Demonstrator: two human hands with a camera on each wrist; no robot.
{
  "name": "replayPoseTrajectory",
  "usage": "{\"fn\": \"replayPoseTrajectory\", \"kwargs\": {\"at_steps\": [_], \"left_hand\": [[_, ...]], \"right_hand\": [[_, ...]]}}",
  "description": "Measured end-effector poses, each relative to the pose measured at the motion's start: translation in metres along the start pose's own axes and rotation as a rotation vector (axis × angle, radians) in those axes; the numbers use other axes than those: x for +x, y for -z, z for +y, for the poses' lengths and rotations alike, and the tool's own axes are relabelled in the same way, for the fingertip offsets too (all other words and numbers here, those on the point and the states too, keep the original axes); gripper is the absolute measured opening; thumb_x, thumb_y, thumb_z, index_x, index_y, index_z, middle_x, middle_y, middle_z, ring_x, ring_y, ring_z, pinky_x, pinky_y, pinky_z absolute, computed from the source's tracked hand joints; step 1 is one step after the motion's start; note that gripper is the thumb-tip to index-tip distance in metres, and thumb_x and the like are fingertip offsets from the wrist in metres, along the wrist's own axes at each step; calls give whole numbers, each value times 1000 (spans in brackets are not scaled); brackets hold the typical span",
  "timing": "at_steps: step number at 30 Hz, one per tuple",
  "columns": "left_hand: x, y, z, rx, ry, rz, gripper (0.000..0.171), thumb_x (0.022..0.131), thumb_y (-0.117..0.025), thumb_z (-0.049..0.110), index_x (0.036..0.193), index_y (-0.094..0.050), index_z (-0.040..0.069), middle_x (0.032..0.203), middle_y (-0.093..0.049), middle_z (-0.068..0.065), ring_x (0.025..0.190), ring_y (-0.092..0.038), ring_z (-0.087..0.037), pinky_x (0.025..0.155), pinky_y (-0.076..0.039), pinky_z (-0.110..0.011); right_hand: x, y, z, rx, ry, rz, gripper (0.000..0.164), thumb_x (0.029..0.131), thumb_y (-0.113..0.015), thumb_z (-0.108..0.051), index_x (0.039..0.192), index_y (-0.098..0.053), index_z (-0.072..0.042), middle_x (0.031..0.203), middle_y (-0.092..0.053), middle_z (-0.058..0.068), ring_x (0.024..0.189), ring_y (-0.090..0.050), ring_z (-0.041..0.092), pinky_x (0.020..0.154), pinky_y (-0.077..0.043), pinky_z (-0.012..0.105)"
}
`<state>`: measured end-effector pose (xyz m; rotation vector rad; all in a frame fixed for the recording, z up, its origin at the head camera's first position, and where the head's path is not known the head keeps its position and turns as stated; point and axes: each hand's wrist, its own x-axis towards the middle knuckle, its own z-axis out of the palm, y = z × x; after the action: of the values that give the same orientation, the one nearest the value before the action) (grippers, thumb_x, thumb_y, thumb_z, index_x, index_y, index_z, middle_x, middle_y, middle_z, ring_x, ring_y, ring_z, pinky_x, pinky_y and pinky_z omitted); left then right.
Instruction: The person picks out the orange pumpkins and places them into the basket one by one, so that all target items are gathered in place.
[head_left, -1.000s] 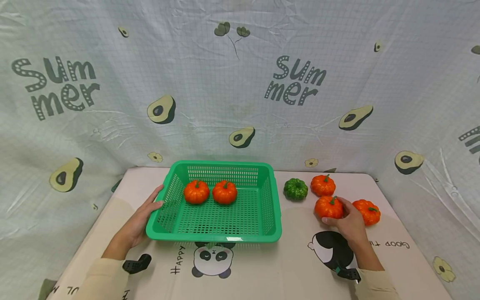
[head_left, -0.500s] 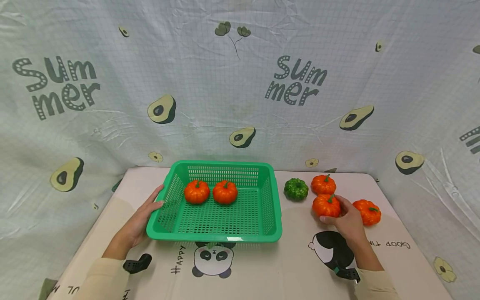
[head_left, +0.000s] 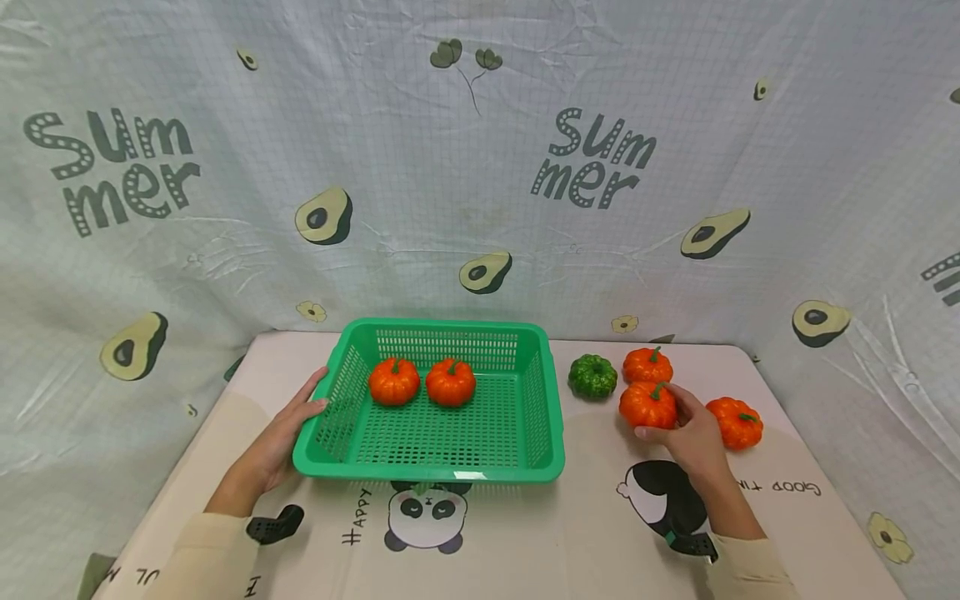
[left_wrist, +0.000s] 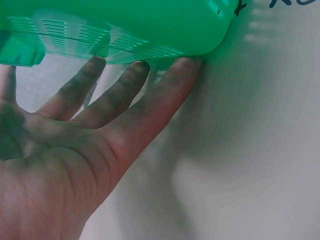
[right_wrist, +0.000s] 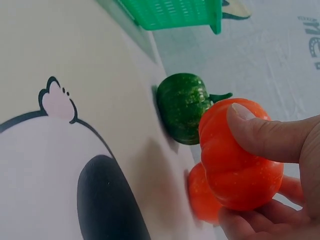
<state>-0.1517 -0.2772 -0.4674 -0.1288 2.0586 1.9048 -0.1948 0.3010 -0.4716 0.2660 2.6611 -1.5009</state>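
My right hand grips an orange mini pumpkin with the thumb on one side and fingers underneath. In the right wrist view the held pumpkin hangs off the table, its shadow apart from it. Behind it are another orange pumpkin and a dark green pumpkin. A further orange pumpkin lies right of the hand. My left hand holds the left side of a green plastic basket, thumb and a finger over its rim. Other fingers stretch against its outer wall.
Two orange pumpkins sit side by side toward the back left inside the basket. A printed cloth curtain hangs behind the pale table, and the basket's far side stands near it.
My right hand has raised the pumpkin slightly and shifted it left, so it now overlaps the orange pumpkin behind. My left hand and the basket hold their place.
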Motion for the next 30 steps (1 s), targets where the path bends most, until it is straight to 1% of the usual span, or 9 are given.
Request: {"fn": "replayPoseTrajectory", "kwargs": {"at_steps": [6,12,20,26,30], "left_hand": [[0,0,0,3,-5,-5,70,111,-36,42,167,6,41,177,6,-14,156,-16,-43,100,-43,-28],[0,0,0,-2,-12,-9,70,111,-36,42,167,7,40,176,7,-14,156,-15,-43,97,-44,-24],[-1,0,0,-5,-19,-11,70,112,-36,41,167,7,40,176,6,-15,156,-15,-44,99,-44,-28],[0,0,-1,-6,-19,-16,70,112,-35,41,167,7,39,176,6,-15,156,-15,-44,100,-44,-29],[0,-1,0,-2,-24,-13,70,112,-35,40,167,7,39,176,7,-15,157,-13,-44,99,-44,-28]], "right_hand": [[0,-2,-4,10,15,-9,104,85,-85,-12,166,-20,-5,170,-27,24,156,-28,46,123,-30,59],[-1,-4,-7,3,25,-21,104,86,-85,-13,166,-21,-5,169,-29,25,155,-29,46,122,-31,58],[-2,-5,-11,-14,30,-38,105,86,-86,-17,167,-20,-6,169,-29,26,154,-31,47,121,-34,58],[-4,-8,-15,-9,44,-48,103,85,-87,-15,166,-23,-7,168,-32,24,155,-32,45,121,-34,56],[-4,-9,-20,9,54,-56,103,84,-88,-14,166,-26,-7,168,-33,24,155,-32,44,121,-33,54]]}}
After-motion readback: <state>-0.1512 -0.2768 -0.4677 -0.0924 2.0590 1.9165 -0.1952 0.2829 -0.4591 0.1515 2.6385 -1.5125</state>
